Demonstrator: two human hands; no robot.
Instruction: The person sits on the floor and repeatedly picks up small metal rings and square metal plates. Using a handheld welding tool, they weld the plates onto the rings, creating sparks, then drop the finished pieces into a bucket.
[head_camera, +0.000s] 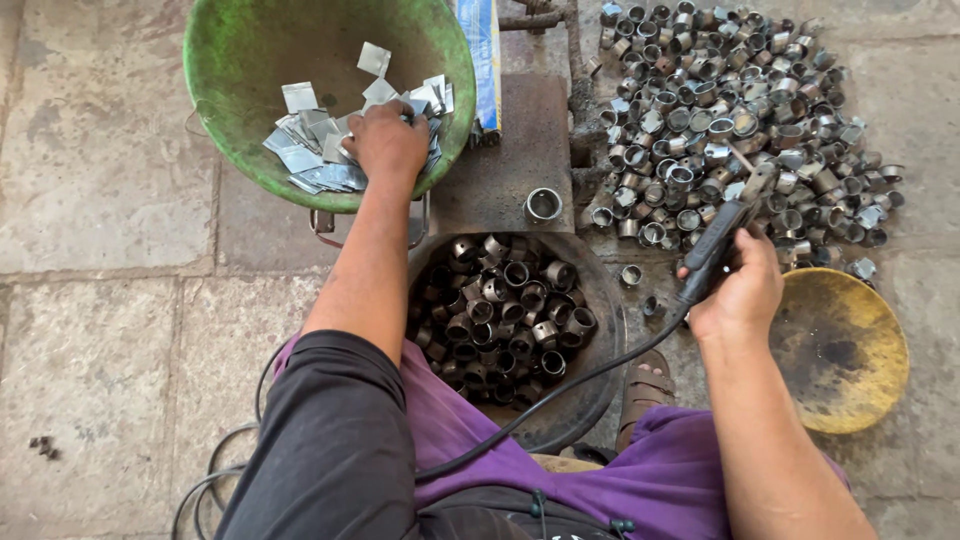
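Reaching into the green bowl (240, 60), left hand (385, 140) has fingers curled among metal squares (310, 160); right hand (740, 290) fingers wrapped around welding holder (715, 245)

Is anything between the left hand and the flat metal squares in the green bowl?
Nothing visible. The left hand already rests on the pile of flat silver metal squares inside the round green bowl. The right hand holds a black corded tool by the heap of short metal rings.

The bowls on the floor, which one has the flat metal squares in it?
The green bowl at the upper left, where the left hand reaches in. The dark bowl holds metal rings; the yellow bowl holds neither.
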